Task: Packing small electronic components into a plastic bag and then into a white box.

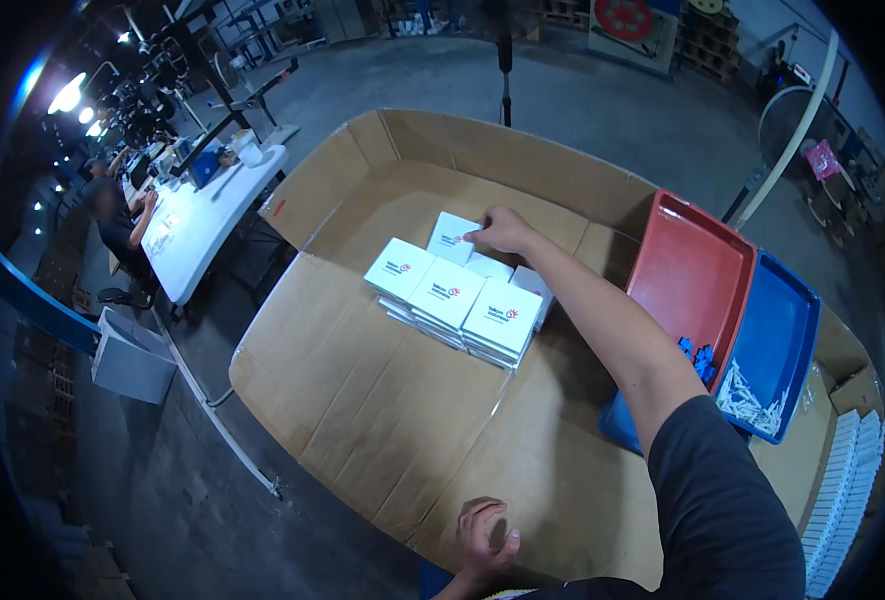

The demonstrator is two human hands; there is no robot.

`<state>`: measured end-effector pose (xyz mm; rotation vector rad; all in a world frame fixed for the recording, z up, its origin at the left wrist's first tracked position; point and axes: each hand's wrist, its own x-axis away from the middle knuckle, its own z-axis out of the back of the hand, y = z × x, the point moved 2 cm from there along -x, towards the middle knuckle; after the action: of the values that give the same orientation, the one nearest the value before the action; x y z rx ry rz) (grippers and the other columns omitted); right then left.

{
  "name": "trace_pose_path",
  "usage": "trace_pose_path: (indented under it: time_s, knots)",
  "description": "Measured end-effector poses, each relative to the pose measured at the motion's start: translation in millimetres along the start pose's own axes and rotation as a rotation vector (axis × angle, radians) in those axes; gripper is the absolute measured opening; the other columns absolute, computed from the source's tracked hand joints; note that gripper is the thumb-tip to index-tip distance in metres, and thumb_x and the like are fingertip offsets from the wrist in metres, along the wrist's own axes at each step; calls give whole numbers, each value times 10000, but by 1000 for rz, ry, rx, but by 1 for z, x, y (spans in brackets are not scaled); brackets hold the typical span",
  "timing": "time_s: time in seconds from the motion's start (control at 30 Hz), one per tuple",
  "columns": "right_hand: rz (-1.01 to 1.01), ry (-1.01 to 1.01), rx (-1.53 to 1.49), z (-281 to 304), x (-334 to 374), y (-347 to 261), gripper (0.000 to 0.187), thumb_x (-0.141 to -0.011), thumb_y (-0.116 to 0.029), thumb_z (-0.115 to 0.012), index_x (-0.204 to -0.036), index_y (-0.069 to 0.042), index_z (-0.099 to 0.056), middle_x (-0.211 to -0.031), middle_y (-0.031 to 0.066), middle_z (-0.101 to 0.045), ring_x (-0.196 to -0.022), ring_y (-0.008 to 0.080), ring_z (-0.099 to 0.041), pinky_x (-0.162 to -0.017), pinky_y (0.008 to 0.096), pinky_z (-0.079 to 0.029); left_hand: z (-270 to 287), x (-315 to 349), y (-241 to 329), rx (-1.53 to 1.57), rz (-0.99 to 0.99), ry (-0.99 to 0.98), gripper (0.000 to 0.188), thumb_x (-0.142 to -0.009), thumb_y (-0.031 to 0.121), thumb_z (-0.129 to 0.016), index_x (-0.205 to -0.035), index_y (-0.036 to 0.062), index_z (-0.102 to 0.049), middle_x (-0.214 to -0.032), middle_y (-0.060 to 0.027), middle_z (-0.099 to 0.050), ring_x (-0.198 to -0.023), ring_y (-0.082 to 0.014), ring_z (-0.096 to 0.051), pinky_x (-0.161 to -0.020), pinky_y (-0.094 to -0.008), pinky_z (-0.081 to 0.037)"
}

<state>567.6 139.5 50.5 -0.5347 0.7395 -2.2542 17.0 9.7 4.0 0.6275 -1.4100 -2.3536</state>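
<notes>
Several flat square white boxes with a small printed logo stand in stacks in the middle of the cardboard-covered table. Three stacks form a near row, among them the middle stack (448, 292). Behind that row sits a farther white box (449, 238). My right hand (505, 232) reaches across to it, fingers bent and closed on its right edge; the fingertips are partly hidden. Low in the view, close to my body, my left hand (487, 538) hovers with curved fingers, the thumb apart and nothing between them.
Right of the boxes lie a red tray (697, 270) with blue plastic parts (698, 360) and a blue tray (787, 320) with white plastic pieces (750, 402). White ribbed strips (842, 500) line the right edge. A raised cardboard wall (522, 160) borders the far side. People sit at a white table (212, 215) on the left.
</notes>
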Motion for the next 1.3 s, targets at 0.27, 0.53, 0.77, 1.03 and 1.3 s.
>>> trace_pose_path:
  time_s: [0.27,0.53,0.77,1.03,1.3]
  knots:
    - [334,582,-547,77,136,-26,275,-883,-119,-825,-1079,15,-685,-936,46,-695,-838,100,-619,-773,281,-533,7,2,16,-28,-20,-5,421,-819,210,-769,-1179,40,-629,-1161,-134,-654,-1113,-318,-627,-992,-432,-445]
    - [434,678,-765,90,365,-84,270,-976,-72,-737,-1220,19,-664,-1105,56,-718,-1033,135,-666,-941,308,-533,10,7,20,-31,-79,22,289,-840,164,-740,-1102,67,-665,-1112,-99,-665,-1068,-277,-634,-962,-420,-445]
    - [208,634,-1161,21,501,-47,308,-1015,-81,-689,-1313,-8,-658,-1133,37,-710,-1010,108,-637,-884,278,-524,-8,0,10,325,340,-2,260,-1030,254,-653,-1155,31,-698,-1025,-92,-702,-953,-218,-674,-877,-346,-531]
    - [-104,444,-1006,-107,629,-16,301,-1052,-142,-647,-1329,-32,-692,-1130,27,-729,-1024,105,-646,-910,282,-526,-46,15,104,1035,973,-1007,710,-1060,654,-407,-1430,63,-536,-1230,-137,-686,-1036,-303,-720,-911,-450,-585]
    - [-193,676,-630,-155,677,-8,347,-1079,-145,-549,-1391,-5,-607,-1350,153,-653,-1245,256,-624,-1056,354,-480,-71,59,89,1230,1145,-925,629,-1071,622,-422,-1395,97,-546,-1244,-152,-669,-1096,-342,-696,-967,-482,-574]
